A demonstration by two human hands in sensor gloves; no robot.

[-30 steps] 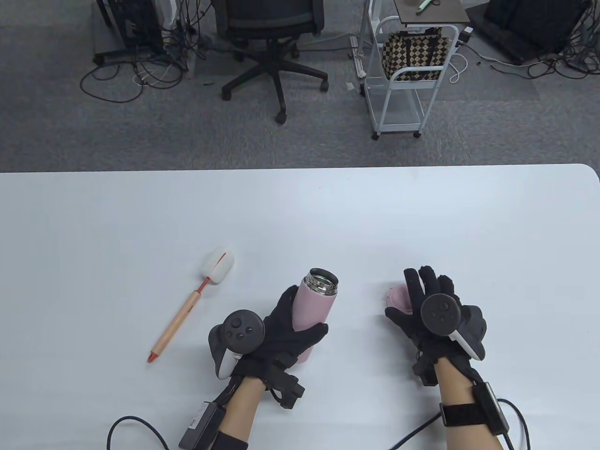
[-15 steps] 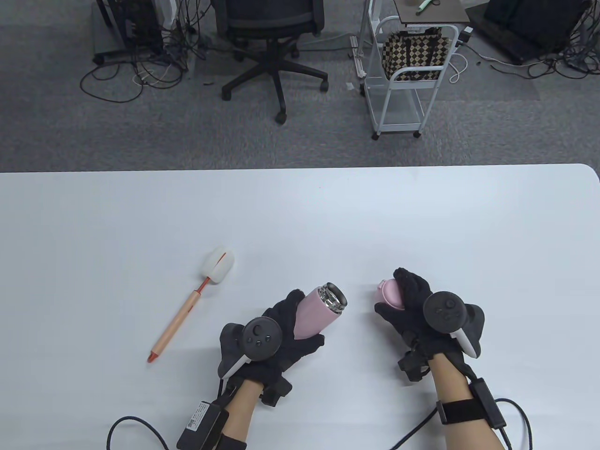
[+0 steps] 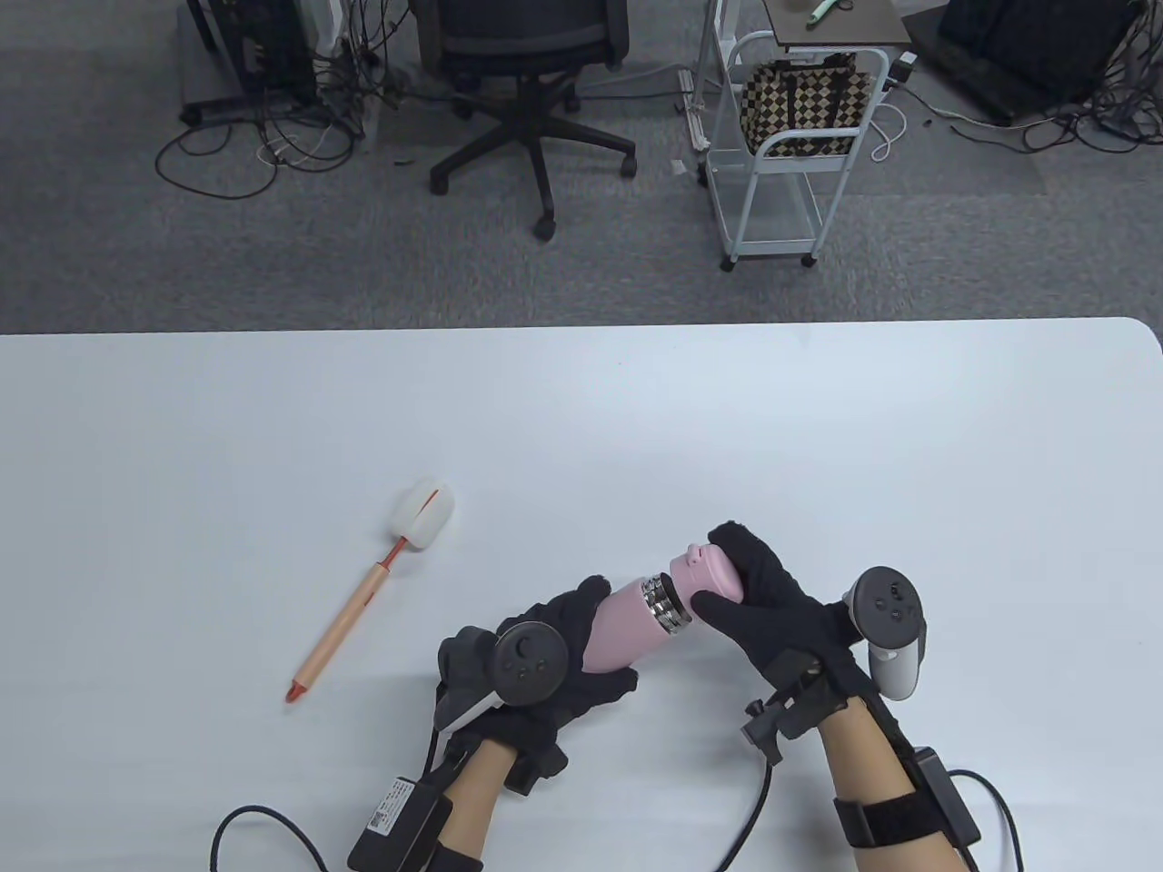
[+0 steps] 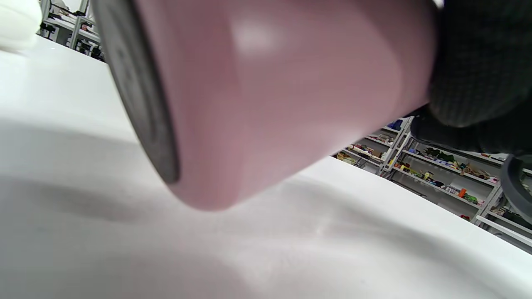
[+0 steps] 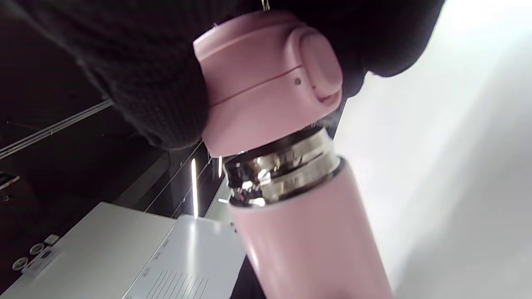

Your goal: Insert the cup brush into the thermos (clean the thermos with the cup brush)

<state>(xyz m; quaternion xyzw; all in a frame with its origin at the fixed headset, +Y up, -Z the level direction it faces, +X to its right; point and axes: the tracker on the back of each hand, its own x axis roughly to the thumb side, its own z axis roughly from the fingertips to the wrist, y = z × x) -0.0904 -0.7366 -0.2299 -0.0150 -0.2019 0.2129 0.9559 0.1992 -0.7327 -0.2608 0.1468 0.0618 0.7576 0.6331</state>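
A white table (image 3: 818,436) is filling the lower half of the overhead view, with two hands in black gloves reaching in from the bottom edge. The left hand (image 3: 545,663) is wrapping its fingers around the lower body of a pink thermos (image 3: 627,627), which is lying tilted, its silver neck pointing up and to the right. The right hand (image 3: 772,609) is gripping a pink lid (image 3: 704,572) and holding it against that neck; in the right wrist view the lid (image 5: 266,79) is sitting at the top of the threaded steel collar with the threads showing below it, so it is not screwed down. The left wrist view is showing the thermos base (image 4: 137,91) hanging just above the table. The cup brush (image 3: 368,595) is lying untouched on the table, well to the left of both hands, its white sponge head pointing away from the person and its tan handle ending in an orange tip nearer to them. Judging by its look, the brush is light, with a stiff handle and a soft, squashable head, so the tan handle is the place to grasp it. The thermos body looks smooth, rigid and possibly slippery, so a full wrap around its middle would suit it. The mouth needs uncovering before the brush can go in.
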